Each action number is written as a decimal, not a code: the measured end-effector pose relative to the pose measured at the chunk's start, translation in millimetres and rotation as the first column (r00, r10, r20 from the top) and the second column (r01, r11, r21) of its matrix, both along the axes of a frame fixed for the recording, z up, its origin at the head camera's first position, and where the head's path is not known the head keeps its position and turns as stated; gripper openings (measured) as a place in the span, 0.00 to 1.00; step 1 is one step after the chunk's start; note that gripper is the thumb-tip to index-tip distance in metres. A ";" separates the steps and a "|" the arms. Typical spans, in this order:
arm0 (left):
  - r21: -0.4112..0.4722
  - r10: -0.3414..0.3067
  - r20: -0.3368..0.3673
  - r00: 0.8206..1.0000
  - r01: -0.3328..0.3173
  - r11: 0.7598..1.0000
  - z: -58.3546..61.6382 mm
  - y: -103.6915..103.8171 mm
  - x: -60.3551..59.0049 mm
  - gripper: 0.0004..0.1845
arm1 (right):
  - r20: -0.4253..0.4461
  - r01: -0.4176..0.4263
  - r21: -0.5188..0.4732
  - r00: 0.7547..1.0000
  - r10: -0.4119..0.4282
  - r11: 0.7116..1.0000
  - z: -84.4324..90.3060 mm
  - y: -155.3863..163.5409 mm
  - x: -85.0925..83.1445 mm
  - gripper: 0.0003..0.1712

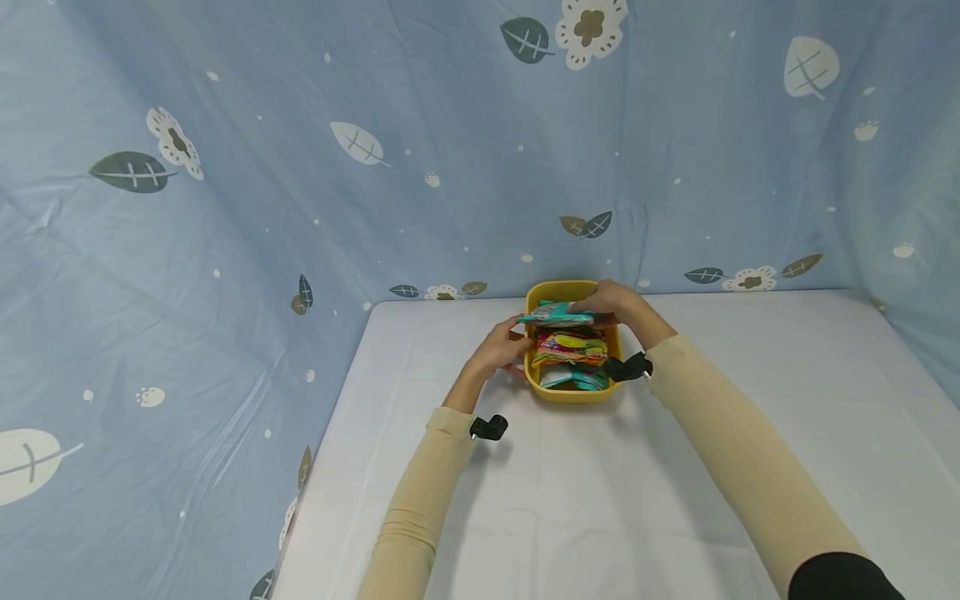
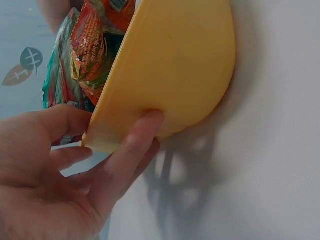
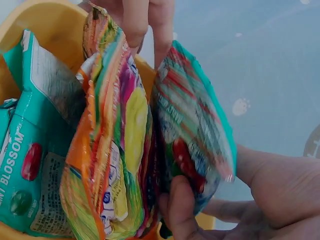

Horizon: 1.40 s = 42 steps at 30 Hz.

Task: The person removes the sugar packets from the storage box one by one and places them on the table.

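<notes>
Yellow plastic forms the basket (image 1: 570,392) we steady on the white table (image 1: 675,500). Our left hand (image 1: 498,350) grips its left wall, fingers (image 2: 137,145) pressed on the outside. Our right hand (image 1: 615,304) pinches a teal packet (image 1: 555,314) at the basket's far end, upright just beside the orange packet (image 1: 570,346). Nearest us stands another teal packet (image 1: 573,377).

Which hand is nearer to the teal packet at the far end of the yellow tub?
Right. The right hand pinches the teal packet from its right side. The left hand grips the tub at its left wall, just beside the packet.
</notes>
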<state>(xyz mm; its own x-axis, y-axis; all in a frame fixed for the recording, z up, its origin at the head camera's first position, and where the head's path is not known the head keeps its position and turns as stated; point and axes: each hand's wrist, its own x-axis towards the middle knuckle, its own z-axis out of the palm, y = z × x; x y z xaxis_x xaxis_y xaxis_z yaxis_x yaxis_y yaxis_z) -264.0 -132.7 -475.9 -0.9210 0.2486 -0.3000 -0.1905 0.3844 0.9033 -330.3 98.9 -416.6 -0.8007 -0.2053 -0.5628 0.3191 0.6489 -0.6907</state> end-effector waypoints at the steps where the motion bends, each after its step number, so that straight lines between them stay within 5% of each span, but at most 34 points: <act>1: 0.002 0.002 0.001 1.000 -0.002 1.000 0.1 0.0 0.5 0.31 | 0.010 0.004 -0.010 1.000 -0.004 1.000 -0.4 -0.4 0.3 0.28; 6: 0.030 0.006 0.012 1.000 -0.006 1.000 -1.4 -0.5 1.7 0.30 | -0.020 -0.013 -0.100 1.000 0.011 0.995 -1.4 -2.3 3.4 0.27; 11: 0.041 -0.006 0.033 0.999 0.005 0.999 -4.0 -1.0 1.9 0.33 | -0.096 -0.047 -0.128 0.995 0.034 0.991 -5.2 -2.5 6.1 0.35; 29: 0.051 0.008 0.055 0.998 -0.010 0.999 -7.9 -2.8 0.8 0.35 | 0.090 0.090 -0.332 0.994 -0.063 0.939 -20.3 6.2 3.3 0.39; 42: 0.051 0.012 0.056 0.998 -0.015 0.999 -1.7 -1.1 -0.3 0.34 | 0.043 0.095 -0.348 0.995 -0.086 0.933 -14.3 3.8 3.3 0.39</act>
<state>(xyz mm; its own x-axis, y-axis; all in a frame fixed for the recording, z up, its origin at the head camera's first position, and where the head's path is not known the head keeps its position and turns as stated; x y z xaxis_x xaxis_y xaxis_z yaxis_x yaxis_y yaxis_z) -264.3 -133.8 -477.6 -0.9068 0.2524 -0.3377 -0.2457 0.3344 0.9098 -327.0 102.7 -430.9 -0.8109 -0.3200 -0.4899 0.3862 0.3362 -0.8589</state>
